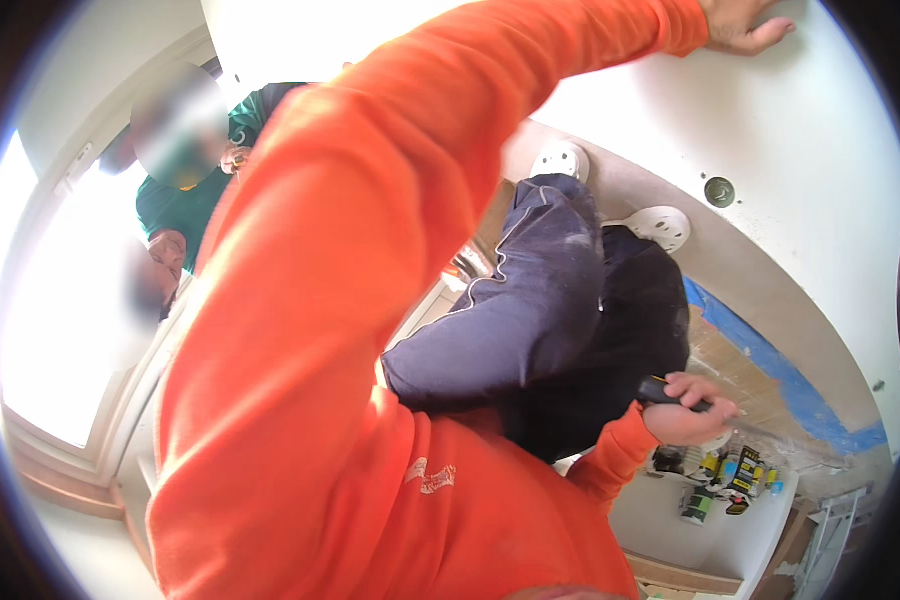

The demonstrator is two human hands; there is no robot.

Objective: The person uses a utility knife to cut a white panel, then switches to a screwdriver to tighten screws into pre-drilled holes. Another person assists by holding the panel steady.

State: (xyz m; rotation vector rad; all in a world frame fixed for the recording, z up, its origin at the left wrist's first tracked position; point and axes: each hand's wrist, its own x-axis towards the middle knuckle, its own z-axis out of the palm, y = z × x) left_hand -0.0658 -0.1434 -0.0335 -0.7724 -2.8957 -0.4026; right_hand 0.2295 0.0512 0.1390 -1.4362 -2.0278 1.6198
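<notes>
Across the view stretches my left arm in an orange sleeve, up to the top edge. My left hand (748,28) rests against a white wall (650,110), its fingers apart and partly cut off by the frame. Lower right, by my thigh, my right hand (692,408) is closed round a black-handled tool (660,391). One end of the handle sticks out past the fingers; its working end cannot be made out. Set in the white wall is a round metallic fitting (719,191).
My white clogs (660,228) stand near the wall's base. Blue tape (750,335) runs along the floor edge. Several containers and packages (735,470) sit on a white surface, near a metal ladder (835,530). Another person in a green shirt (185,205) is beside the bright window (60,330).
</notes>
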